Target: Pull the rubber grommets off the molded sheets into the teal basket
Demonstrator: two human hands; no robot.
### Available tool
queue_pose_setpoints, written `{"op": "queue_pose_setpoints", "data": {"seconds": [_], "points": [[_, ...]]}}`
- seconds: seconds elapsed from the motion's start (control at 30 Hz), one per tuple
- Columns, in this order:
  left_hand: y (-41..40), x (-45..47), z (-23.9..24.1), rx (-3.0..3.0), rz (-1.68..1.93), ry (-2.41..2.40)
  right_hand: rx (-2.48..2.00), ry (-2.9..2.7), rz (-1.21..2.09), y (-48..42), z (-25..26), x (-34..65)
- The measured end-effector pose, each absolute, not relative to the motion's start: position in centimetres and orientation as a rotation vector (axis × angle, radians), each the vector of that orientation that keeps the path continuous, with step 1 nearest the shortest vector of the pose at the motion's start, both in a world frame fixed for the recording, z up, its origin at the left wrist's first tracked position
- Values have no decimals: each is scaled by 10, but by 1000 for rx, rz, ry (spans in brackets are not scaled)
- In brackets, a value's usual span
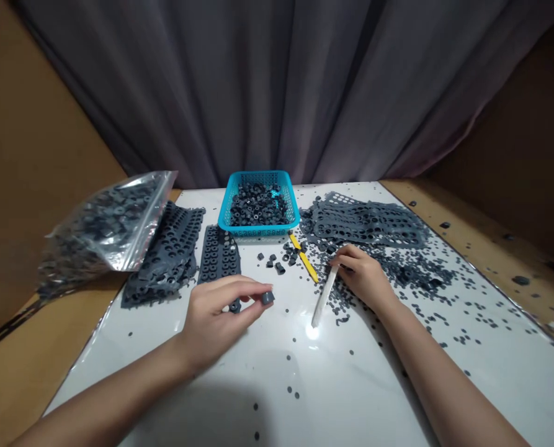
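Note:
My left hand (pixel 218 310) is closed in a pinch on a small dark grey rubber ring (pixel 268 298), held just above the white board (pixel 277 372). My right hand (pixel 364 275) is closed around a white stick-like tool (pixel 324 298) whose tip points down toward me and rests on the board. The right hand lies on a scatter of small grey rubber scraps (pixel 411 273). A few loose grey rings (pixel 277 264) lie between the two hands, near a yellow stick (pixel 304 257).
A blue basket (pixel 260 228) with several grey rings stands at the back centre. Grey rubber sheets with rings (pixel 218 254) lie left; punched-out sheets (pixel 365 220) lie right. A clear zip bag of rings (pixel 104 226) sits far left. A curtain hangs behind.

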State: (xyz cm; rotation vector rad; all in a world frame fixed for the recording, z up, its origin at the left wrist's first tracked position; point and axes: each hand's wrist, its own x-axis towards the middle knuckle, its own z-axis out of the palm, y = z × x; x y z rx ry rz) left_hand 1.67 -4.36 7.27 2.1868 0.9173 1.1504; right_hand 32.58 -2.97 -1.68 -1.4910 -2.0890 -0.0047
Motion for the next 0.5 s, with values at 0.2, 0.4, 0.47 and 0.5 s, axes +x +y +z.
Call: {"op": "queue_pose_setpoints", "data": {"seconds": [0.2, 0.4, 0.47, 0.5], "points": [[-27, 21, 67, 2204, 1080, 976, -1617, -2152, -102, -30, -16, 327], [66, 44, 68, 2357, 959, 1329, -1602, -2083, -84, -34, -11, 318], [90, 47, 70, 2381, 958, 1387, -1558, -2063, -65, -35, -10, 315], [96, 46, 71, 2379, 961, 1421, -1537, -2060, -55, -36, -9, 314]]}}
